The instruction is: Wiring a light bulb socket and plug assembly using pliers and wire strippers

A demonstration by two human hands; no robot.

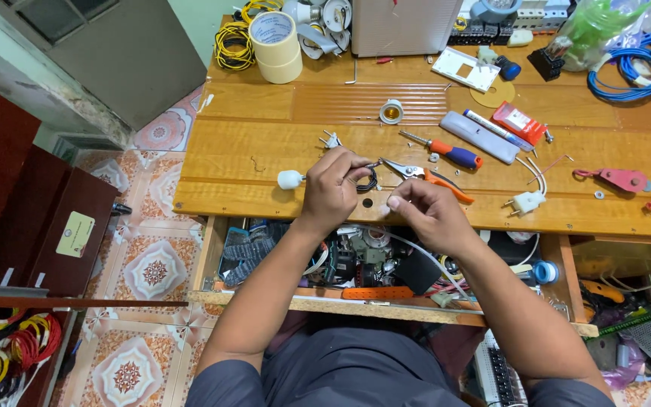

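Black wire (369, 181) loops out of the left hand (333, 188), pinched in its closed fingers above the counter (265, 143); the right hand (427, 211), just beside it, is curled with fingertips together, whether on anything I cannot tell; orange-handled pliers (427, 177) lie just beyond both hands; a white plug (527, 201) sits right of the right hand.

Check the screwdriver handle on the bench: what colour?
Blue with a red collar on the screwdriver; the head view shows it best.

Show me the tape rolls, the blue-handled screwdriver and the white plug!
tape rolls (275, 45), head view, side of the stacked rolls.
blue-handled screwdriver (457, 156), head view, on its blue handle.
white plug (527, 201), head view, on its white body.
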